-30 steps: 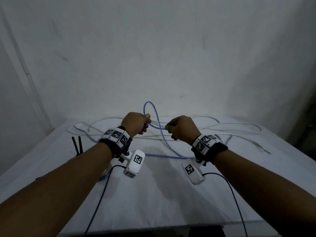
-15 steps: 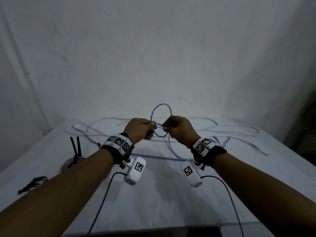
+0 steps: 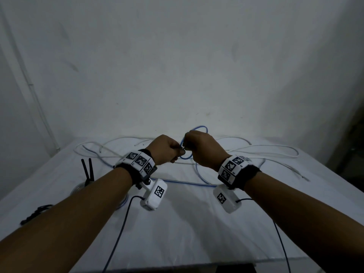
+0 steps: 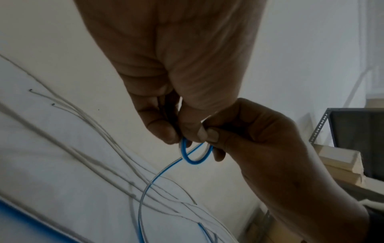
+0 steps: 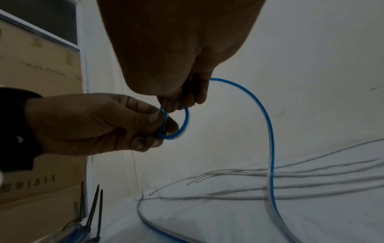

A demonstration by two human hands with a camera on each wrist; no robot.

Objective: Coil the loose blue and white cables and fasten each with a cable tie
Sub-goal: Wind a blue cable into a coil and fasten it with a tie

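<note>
White cables [image 3: 256, 152] sprawl behind hands; black ties [image 3: 88, 172] stand left.

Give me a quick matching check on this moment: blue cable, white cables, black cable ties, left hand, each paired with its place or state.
Things:
1. blue cable
2. white cables
3. black cable ties
4. left hand

Places or states:
A. standing upright at the table's left side
B. lying loose across the far part of the table
C. pinching a small loop together with the right hand
D. bent into a small loop, the rest trailing down to the table

Pairs: 1-D, 2-B, 3-A, 4-C
</note>
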